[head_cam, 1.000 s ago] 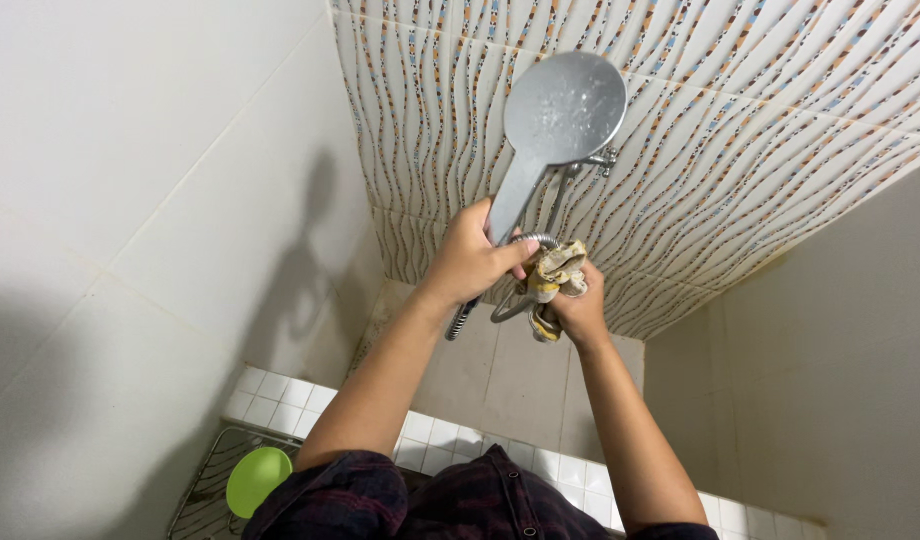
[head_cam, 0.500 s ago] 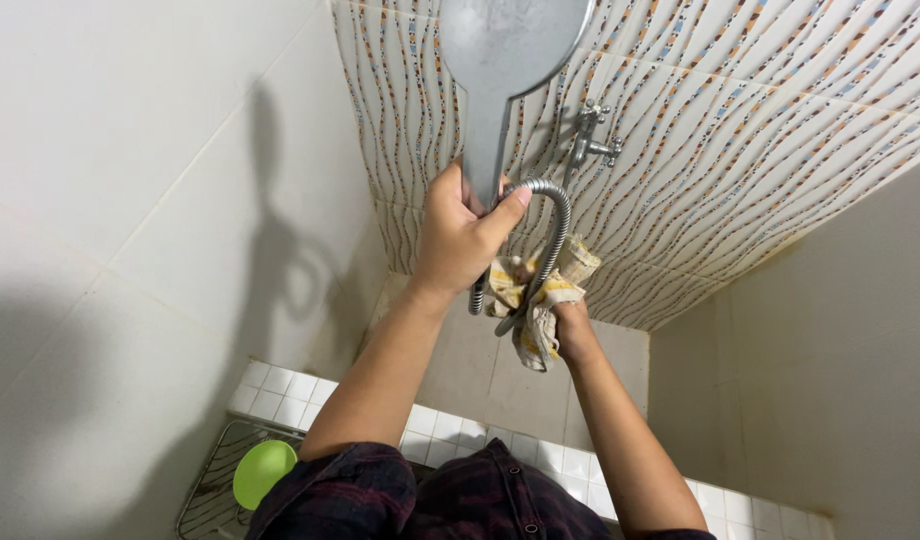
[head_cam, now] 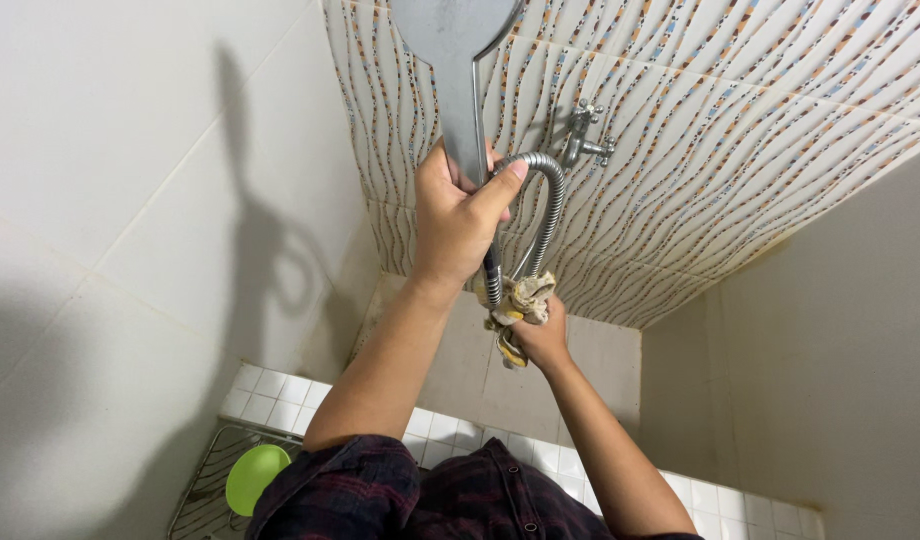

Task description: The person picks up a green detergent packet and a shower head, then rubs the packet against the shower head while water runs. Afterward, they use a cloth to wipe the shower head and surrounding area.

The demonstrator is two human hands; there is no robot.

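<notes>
Hands are up in the middle of the frame. The left hand (head_cam: 460,225) is wrapped tight around the grey handle of the shower head (head_cam: 458,60), which points straight up and runs out of the top of the frame. Just below and to the right, touching it, the right hand (head_cam: 542,330) squeezes a yellow cloth (head_cam: 518,305) around the silver hose (head_cam: 550,205). The hose loops up from the cloth and curves back down into the handle. A metal tap (head_cam: 585,140) sticks out of the wavy-striped wall, upper right of the hands. In the lower left, a wire rack (head_cam: 202,490) holds a green bowl (head_cam: 256,476); I see nothing in the bowl.
</notes>
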